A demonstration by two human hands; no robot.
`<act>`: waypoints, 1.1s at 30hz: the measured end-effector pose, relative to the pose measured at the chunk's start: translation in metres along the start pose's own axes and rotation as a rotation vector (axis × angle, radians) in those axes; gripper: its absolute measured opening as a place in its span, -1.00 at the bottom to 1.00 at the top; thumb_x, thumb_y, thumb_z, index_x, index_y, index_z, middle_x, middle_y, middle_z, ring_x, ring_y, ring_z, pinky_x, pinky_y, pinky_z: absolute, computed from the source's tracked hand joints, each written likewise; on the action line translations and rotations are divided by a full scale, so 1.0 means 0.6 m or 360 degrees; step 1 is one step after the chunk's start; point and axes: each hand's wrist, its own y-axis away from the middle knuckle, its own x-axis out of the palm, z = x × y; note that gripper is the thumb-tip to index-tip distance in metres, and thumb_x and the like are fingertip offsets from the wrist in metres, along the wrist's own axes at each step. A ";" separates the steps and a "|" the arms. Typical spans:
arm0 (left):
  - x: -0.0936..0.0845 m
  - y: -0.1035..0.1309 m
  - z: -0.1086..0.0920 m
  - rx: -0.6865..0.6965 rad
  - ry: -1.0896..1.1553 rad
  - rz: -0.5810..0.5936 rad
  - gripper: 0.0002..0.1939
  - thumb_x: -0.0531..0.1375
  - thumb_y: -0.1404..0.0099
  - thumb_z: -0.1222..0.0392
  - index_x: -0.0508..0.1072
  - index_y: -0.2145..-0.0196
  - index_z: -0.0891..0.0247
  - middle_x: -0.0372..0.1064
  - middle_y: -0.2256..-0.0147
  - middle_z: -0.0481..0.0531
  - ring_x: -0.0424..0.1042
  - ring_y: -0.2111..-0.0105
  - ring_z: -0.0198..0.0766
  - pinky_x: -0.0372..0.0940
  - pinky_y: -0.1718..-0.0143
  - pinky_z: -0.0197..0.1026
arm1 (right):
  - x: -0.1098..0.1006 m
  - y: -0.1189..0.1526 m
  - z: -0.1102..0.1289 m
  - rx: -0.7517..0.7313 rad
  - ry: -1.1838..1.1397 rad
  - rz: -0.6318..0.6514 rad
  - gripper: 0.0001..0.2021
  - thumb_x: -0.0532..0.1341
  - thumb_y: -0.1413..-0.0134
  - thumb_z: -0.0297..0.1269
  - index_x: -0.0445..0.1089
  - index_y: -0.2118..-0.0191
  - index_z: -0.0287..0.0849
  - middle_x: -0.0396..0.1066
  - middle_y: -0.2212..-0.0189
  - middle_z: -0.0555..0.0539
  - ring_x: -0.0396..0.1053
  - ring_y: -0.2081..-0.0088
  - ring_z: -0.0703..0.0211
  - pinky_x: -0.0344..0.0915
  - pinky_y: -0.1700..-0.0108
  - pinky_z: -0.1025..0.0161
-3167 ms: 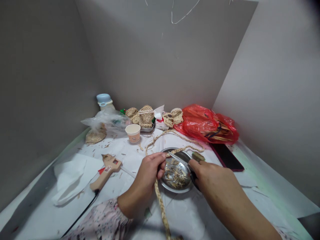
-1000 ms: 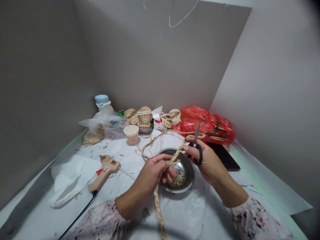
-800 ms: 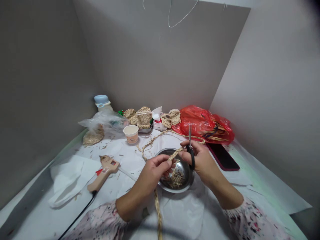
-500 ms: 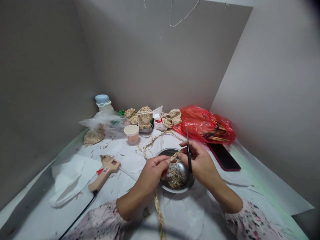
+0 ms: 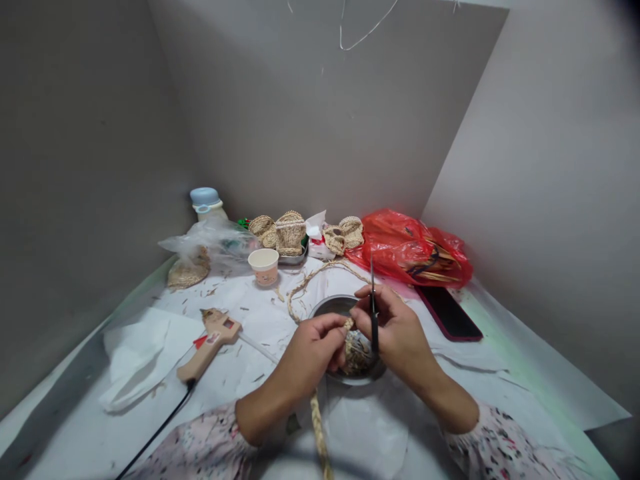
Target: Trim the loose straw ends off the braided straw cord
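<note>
The braid [image 5: 319, 427] runs from the near edge up to the left hand [image 5: 307, 347], whose fingers pinch it. The right hand [image 5: 403, 333] pinches it close by, over a bowl [image 5: 357, 382] of scraps [image 5: 356, 353], and also holds the scissors [image 5: 375, 323], blades pointing away. The step in hand seems to be working the braid between the fingertips; moving either hand calls for care with the blades. The glue gun [image 5: 210, 347] has a label and the cup [image 5: 264, 267] a print, both too small to read. Beyond lies a red bag [image 5: 395, 240].
</note>
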 end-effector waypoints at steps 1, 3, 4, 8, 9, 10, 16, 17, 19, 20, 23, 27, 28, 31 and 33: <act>0.000 -0.001 0.000 -0.0014 0.0028 -0.0006 -0.80 0.13 -0.16 0.15 0.49 0.38 0.30 0.22 0.70 -0.11 0.14 0.69 -0.39 0.03 0.63 -0.35 | 0.000 -0.001 -0.001 0.0020 -0.0015 0.0001 -0.77 0.20 0.00 -0.25 0.30 0.18 -0.14 0.42 0.41 0.00 0.39 0.39 0.22 0.30 0.31 0.30; 0.001 -0.001 0.000 -0.0036 0.0080 -0.0019 -0.80 0.14 -0.14 0.15 0.50 0.37 0.31 0.21 0.71 -0.13 0.12 0.70 -0.41 0.01 0.64 -0.36 | -0.001 -0.002 -0.002 0.0039 -0.0014 0.0006 -0.77 0.19 0.00 -0.24 0.29 0.18 -0.14 0.41 0.41 -0.01 0.38 0.38 0.22 0.31 0.31 0.30; 0.001 -0.001 0.001 -0.0042 0.0101 -0.0033 -0.80 0.14 -0.13 0.16 0.50 0.38 0.31 0.20 0.72 -0.13 0.11 0.71 -0.42 0.00 0.65 -0.36 | -0.001 -0.003 -0.002 0.0043 -0.0006 0.0008 -0.77 0.19 -0.01 -0.23 0.28 0.18 -0.14 0.41 0.41 -0.01 0.38 0.38 0.21 0.31 0.30 0.29; 0.001 -0.001 0.003 -0.0045 0.0138 -0.0084 -0.82 0.15 -0.12 0.16 0.49 0.39 0.31 0.19 0.72 -0.14 0.12 0.70 -0.42 0.00 0.65 -0.37 | -0.003 -0.004 0.000 0.0058 -0.0009 0.0016 -0.78 0.19 -0.01 -0.22 0.27 0.20 -0.15 0.40 0.42 0.00 0.37 0.39 0.21 0.29 0.31 0.29; 0.001 -0.001 0.003 -0.0043 0.0140 -0.0084 -0.81 0.15 -0.12 0.16 0.49 0.39 0.32 0.20 0.71 -0.14 0.12 0.70 -0.42 0.01 0.65 -0.37 | -0.004 -0.005 0.001 0.0067 -0.0004 0.0028 -0.78 0.19 -0.02 -0.22 0.27 0.19 -0.14 0.41 0.42 0.01 0.37 0.39 0.21 0.28 0.32 0.29; 0.000 -0.001 0.003 -0.0043 0.0143 -0.0081 -0.81 0.15 -0.12 0.17 0.49 0.38 0.32 0.20 0.71 -0.14 0.12 0.69 -0.42 0.01 0.65 -0.37 | -0.007 -0.005 0.002 0.0075 0.0012 0.0034 -0.78 0.18 -0.02 -0.22 0.27 0.19 -0.14 0.41 0.41 0.01 0.37 0.39 0.21 0.27 0.32 0.29; -0.006 -0.007 -0.003 0.0012 0.0250 -0.0219 -0.83 0.14 -0.10 0.19 0.45 0.41 0.34 0.16 0.74 -0.16 0.05 0.72 -0.46 -0.06 0.65 -0.36 | -0.043 -0.004 0.030 -0.0013 0.0595 0.0145 -0.77 0.20 -0.02 -0.19 0.32 0.18 -0.11 0.44 0.37 -0.02 0.36 0.35 0.17 0.21 0.30 0.27; -0.007 -0.007 -0.004 0.0017 0.0268 -0.0246 -0.82 0.15 -0.09 0.19 0.46 0.39 0.35 0.17 0.75 -0.16 0.05 0.73 -0.45 -0.07 0.65 -0.36 | -0.050 -0.002 0.038 -0.0011 0.0764 0.0266 -0.79 0.20 -0.02 -0.17 0.33 0.21 -0.09 0.45 0.40 -0.01 0.36 0.38 0.17 0.19 0.31 0.27; -0.010 -0.007 -0.005 0.0010 0.0290 -0.0281 -0.78 0.16 -0.08 0.18 0.48 0.34 0.36 0.18 0.74 -0.15 0.06 0.72 -0.45 -0.05 0.65 -0.36 | -0.059 0.006 0.050 0.0038 0.1043 0.0467 -0.81 0.18 -0.05 -0.14 0.34 0.22 -0.07 0.46 0.42 0.00 0.36 0.42 0.16 0.14 0.38 0.28; -0.011 -0.007 -0.005 0.0003 0.0296 -0.0288 -0.77 0.16 -0.08 0.17 0.48 0.34 0.36 0.19 0.74 -0.15 0.07 0.72 -0.44 -0.04 0.65 -0.36 | -0.062 0.010 0.056 0.0067 0.1175 0.0534 -0.81 0.17 -0.06 -0.12 0.35 0.23 -0.06 0.46 0.43 -0.01 0.37 0.42 0.14 0.10 0.41 0.28; -0.013 -0.007 -0.002 0.0007 0.0291 -0.0295 -0.81 0.15 -0.09 0.19 0.47 0.38 0.35 0.20 0.73 -0.15 0.08 0.71 -0.44 -0.03 0.64 -0.37 | -0.065 0.022 0.065 0.0124 0.1462 0.0618 -0.79 0.17 -0.07 -0.11 0.38 0.22 -0.07 0.49 0.43 -0.06 0.42 0.42 0.08 0.01 0.46 0.28; -0.012 -0.008 0.000 0.0014 0.0262 -0.0326 -0.82 0.15 -0.10 0.19 0.47 0.39 0.34 0.20 0.74 -0.15 0.08 0.72 -0.45 -0.02 0.64 -0.37 | -0.063 0.031 0.069 0.0108 0.1619 0.0629 -0.80 0.18 -0.06 -0.12 0.39 0.22 -0.06 0.52 0.42 -0.09 0.46 0.41 0.02 -0.06 0.48 0.27; -0.012 -0.008 0.000 0.0011 0.0257 -0.0331 -0.82 0.15 -0.10 0.18 0.47 0.39 0.34 0.20 0.73 -0.15 0.09 0.71 -0.44 -0.02 0.64 -0.37 | -0.062 0.032 0.069 0.0100 0.1650 0.0632 -0.82 0.18 -0.06 -0.13 0.39 0.23 -0.06 0.52 0.43 -0.10 0.47 0.42 0.01 -0.08 0.49 0.26; -0.011 -0.007 -0.002 0.0014 0.0250 -0.0339 -0.83 0.16 -0.10 0.19 0.47 0.39 0.33 0.21 0.73 -0.15 0.10 0.70 -0.43 -0.01 0.64 -0.37 | -0.060 0.034 0.069 0.0098 0.1720 0.0639 -0.84 0.17 -0.07 -0.14 0.39 0.26 -0.07 0.52 0.45 -0.11 0.47 0.43 -0.01 -0.11 0.50 0.26; -0.011 -0.007 -0.002 0.0015 0.0245 -0.0333 -0.82 0.15 -0.10 0.20 0.47 0.38 0.34 0.21 0.72 -0.15 0.09 0.70 -0.44 -0.01 0.64 -0.36 | -0.058 0.033 0.068 0.0102 0.1738 0.0655 -0.84 0.16 -0.08 -0.15 0.39 0.26 -0.08 0.53 0.44 -0.12 0.47 0.43 -0.02 -0.12 0.50 0.25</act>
